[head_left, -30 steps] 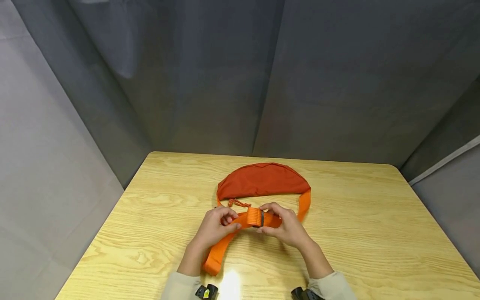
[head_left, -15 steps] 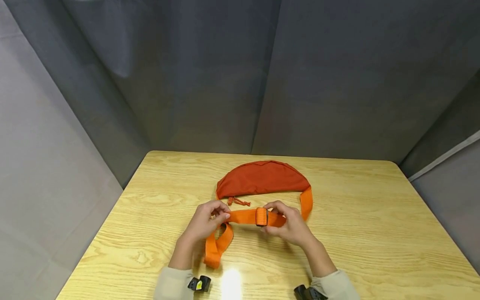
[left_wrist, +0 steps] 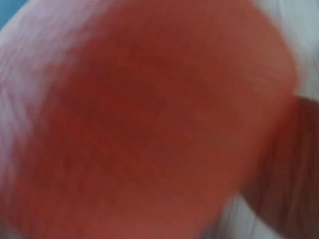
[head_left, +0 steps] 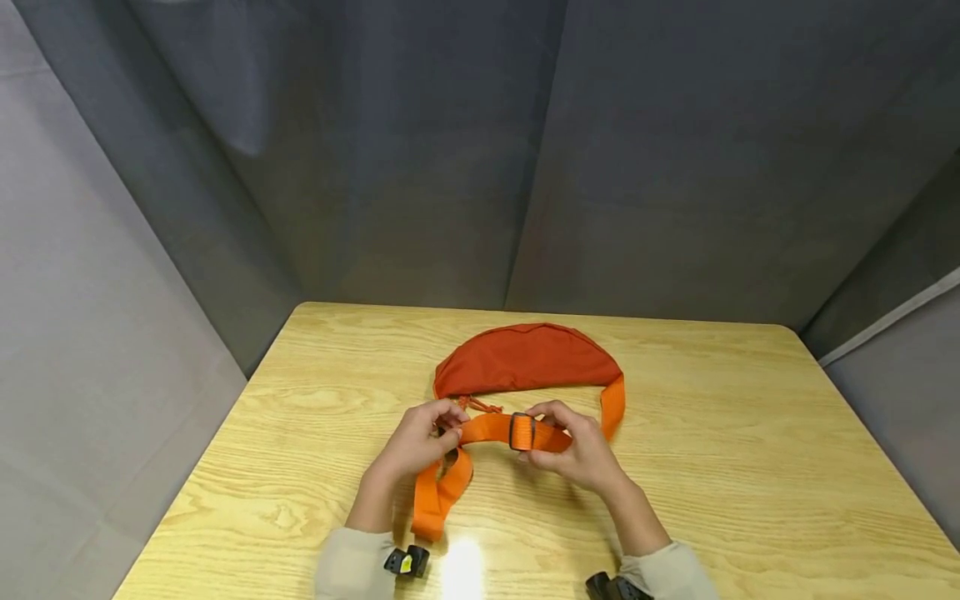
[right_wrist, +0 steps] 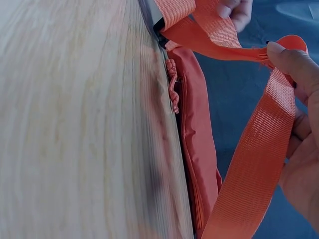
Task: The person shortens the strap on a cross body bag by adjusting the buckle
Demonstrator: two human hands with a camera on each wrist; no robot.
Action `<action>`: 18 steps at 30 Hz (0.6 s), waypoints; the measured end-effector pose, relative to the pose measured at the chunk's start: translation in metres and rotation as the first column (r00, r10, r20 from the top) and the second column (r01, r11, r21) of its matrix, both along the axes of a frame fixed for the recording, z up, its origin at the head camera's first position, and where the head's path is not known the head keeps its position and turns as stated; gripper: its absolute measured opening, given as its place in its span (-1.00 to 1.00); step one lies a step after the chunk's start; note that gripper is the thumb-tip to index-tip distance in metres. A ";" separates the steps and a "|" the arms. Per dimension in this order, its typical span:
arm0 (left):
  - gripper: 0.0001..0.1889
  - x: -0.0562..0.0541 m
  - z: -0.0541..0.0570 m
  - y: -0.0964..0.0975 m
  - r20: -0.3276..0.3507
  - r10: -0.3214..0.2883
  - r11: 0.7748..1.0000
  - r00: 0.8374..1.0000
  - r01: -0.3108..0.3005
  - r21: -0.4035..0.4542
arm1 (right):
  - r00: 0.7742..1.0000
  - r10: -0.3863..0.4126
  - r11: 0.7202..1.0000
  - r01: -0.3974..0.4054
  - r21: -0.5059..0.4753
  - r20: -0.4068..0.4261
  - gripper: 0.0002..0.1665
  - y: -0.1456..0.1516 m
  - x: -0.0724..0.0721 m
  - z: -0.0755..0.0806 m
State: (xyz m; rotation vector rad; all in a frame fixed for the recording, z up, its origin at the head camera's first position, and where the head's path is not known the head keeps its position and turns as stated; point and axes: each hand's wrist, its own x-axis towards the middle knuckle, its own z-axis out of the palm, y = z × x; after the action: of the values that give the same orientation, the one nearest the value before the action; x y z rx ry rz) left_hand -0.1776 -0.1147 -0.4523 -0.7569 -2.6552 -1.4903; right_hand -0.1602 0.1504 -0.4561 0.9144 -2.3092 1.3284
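Observation:
A red waist pack (head_left: 528,360) lies on the table with its orange strap (head_left: 486,428) looped toward me. My left hand (head_left: 417,440) pinches the strap left of a black slider buckle (head_left: 522,432). My right hand (head_left: 581,448) grips the webbing at the slider, thumb below and fingers above. Between the hands the strap is stretched and slightly bowed. In the right wrist view, the right thumb (right_wrist: 289,57) presses on the folded webbing, and the left fingertips (right_wrist: 237,12) show behind it. Blurred orange-red webbing (left_wrist: 154,119) fills most of the left wrist view.
A strap loop (head_left: 431,504) hangs below the left hand toward the table's near side. A braided zipper pull (right_wrist: 173,84) hangs off the pack. The wooden table (head_left: 750,433) extends to both sides, with grey curtains (head_left: 405,167) behind it.
The left hand has moved a little left and up, lengthening the strap between the hands. The slider has turned so its black frame shows. The pack stays in place.

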 end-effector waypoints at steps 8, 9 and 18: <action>-0.80 -0.004 0.002 0.021 -0.101 -0.010 1.000 0.995 0.008 -0.015 | 1.000 -0.010 1.000 0.010 0.008 0.005 -0.40 -0.005 -0.001 -0.002; -0.81 -0.005 0.001 0.022 -0.113 -0.004 1.000 0.994 0.002 -0.022 | 1.000 -0.014 1.000 0.014 0.015 0.006 -0.40 -0.005 -0.001 -0.003; -0.80 -0.008 -0.001 0.016 -0.096 0.013 0.999 0.995 -0.018 -0.048 | 0.998 -0.055 0.997 0.056 0.058 -0.016 -0.39 0.004 -0.012 -0.008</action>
State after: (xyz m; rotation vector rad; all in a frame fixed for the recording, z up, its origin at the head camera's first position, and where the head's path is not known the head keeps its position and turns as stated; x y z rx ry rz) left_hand -0.1860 -0.0991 -0.4529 -0.7870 -2.6303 -1.3538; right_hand -0.1723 0.1543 -0.4645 0.8679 -2.3564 1.2335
